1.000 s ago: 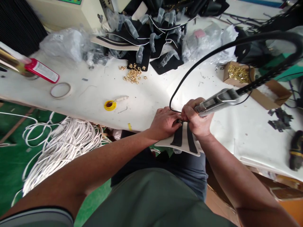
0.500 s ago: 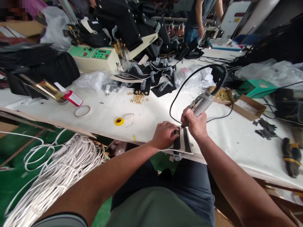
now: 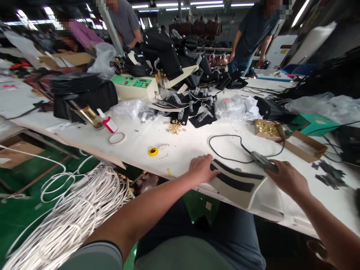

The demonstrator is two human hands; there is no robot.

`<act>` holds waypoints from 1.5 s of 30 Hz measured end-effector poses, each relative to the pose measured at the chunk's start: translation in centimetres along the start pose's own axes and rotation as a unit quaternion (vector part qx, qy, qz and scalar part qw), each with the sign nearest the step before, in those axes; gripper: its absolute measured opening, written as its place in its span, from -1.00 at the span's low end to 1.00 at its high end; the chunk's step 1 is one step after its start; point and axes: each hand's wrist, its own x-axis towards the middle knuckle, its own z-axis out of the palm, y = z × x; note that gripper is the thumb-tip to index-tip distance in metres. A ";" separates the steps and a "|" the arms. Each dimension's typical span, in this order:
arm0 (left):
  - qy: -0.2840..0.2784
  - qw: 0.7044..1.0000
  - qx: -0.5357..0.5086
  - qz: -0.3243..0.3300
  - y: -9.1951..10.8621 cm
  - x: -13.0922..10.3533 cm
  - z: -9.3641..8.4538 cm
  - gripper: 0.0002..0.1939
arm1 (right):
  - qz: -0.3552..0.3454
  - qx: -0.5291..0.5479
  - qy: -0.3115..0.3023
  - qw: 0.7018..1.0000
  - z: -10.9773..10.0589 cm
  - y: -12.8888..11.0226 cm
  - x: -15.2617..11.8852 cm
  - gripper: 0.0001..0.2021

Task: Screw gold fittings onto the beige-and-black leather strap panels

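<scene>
My left hand [image 3: 203, 168] pinches the left end of a pale, curved panel [image 3: 233, 195] with two black bands, at the table's front edge. The panel lies partly over the edge, its underside hidden. My right hand [image 3: 289, 178] is closed around one end of a grey electric screwdriver [image 3: 263, 161], held low over the table to the right of the panel. Its black cord [image 3: 225, 135] loops across the tabletop. Small gold fittings [image 3: 174, 127] lie in a loose pile beyond my left hand.
A yellow tape roll [image 3: 153, 151], a white ring [image 3: 116, 138] and a red bottle [image 3: 109, 123] stand to the left. Boxes of gold parts [image 3: 268, 129] and dark pieces [image 3: 329, 174] are at right. Coiled white cord [image 3: 70, 213] covers the floor. Co-workers stand behind.
My right hand has moved right and lowered the screwdriver from upright over the panel to nearly flat. The panel now shows more of its length. The head view has tilted up.
</scene>
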 end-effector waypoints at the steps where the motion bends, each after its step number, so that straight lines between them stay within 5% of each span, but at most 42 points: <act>1: -0.002 1.000 0.000 -0.014 -0.1 -0.1 -0.1 -0.32 | -0.010 0.014 0.019 1.000 0.1 0.2 -0.3 -0.67; 8: 0.021 0.993 -0.055 -0.101 -1.3 -1.9 -0.2 -0.31 | 0.070 0.235 0.091 0.965 -4.3 -6.6 -1.4 -0.87; 14: 0.134 0.967 -0.164 -0.142 -0.7 -3.3 1.5 -0.78 | -0.057 0.316 0.155 0.934 -10.5 -15.8 1.2 -0.78; 16: 0.160 0.951 -0.209 -0.160 -0.1 -3.4 1.9 -0.78 | -0.124 0.338 0.123 0.925 -11.2 -20.3 2.1 -0.71; 20: 0.192 0.925 -0.277 -0.177 0.5 -3.6 2.2 -0.73 | -0.181 0.263 -0.081 0.944 -8.5 -29.7 4.8 -0.74; 24: 0.152 0.957 -0.226 -0.099 0.0 -4.3 2.7 -0.74 | -0.142 0.124 -0.167 0.968 -2.0 -35.8 9.6 -0.72; 29: 0.136 0.968 -0.209 0.000 -1.2 -5.5 3.1 -0.71 | -0.083 0.123 -0.189 0.971 5.5 -37.6 14.0 -0.60; 34: 0.131 0.935 -0.330 -0.008 -2.7 -6.1 2.5 -0.75 | -0.056 0.135 -0.185 0.972 9.3 -38.0 15.3 -0.55; 40: 0.170 0.834 -0.504 -0.148 -6.3 -5.0 1.0 -0.78 | -0.042 0.198 -0.170 0.964 10.2 -38.3 15.9 -0.77; 45: 0.270 0.746 -0.580 -0.183 -9.9 -4.8 -0.8 -0.69 | -0.037 0.330 -0.233 0.914 8.0 -37.4 12.1 -0.64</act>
